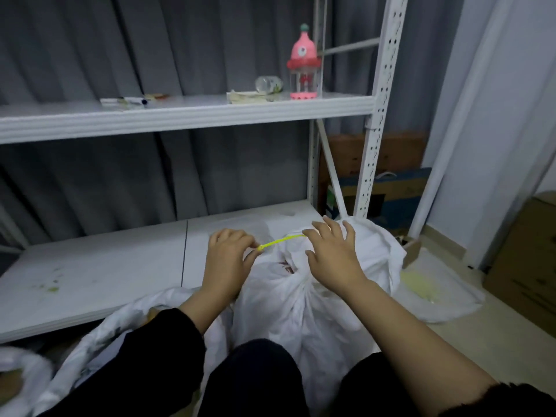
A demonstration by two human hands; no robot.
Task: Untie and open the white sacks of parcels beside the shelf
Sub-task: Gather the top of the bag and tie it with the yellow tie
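1. The person was low down in front of a white metal shelf (186, 115), dark sleeves pushed up the forearms. A white sack (301, 305) stood on the floor between the arms, right against the front edge of the shelf's lowest board.
2. The left hand (228, 260) pinched one end of a yellow tie (281, 240) between thumb and fingertips, with the other fingers curled in.
3. From that pinch the tie ran straight and slightly upward to the forefinger of the right hand (334, 254). From where I stood I could not tell whether the far end was held there or ran into the sack's gathered neck.
4. The right hand lay palm down over the bunched top of the sack, its fingers spread and fairly straight.
5. Just below the tie, the sack's mouth showed a small dark gap with something reddish inside.
6. A second sack (102, 332) slumped on the left against the lower board. A flat white bag (436, 293) with a yellowish patch lay on the floor to the right.
7. On the upper board a pink toy (303, 64) stood upright near the right post, and a clear bottle (269, 83) lay on its side just beside it. Some pens (132, 100) lay farther left.
8. A grey curtain (150, 40) hung behind the shelf, and cardboard boxes (526, 266) sat at the far right.
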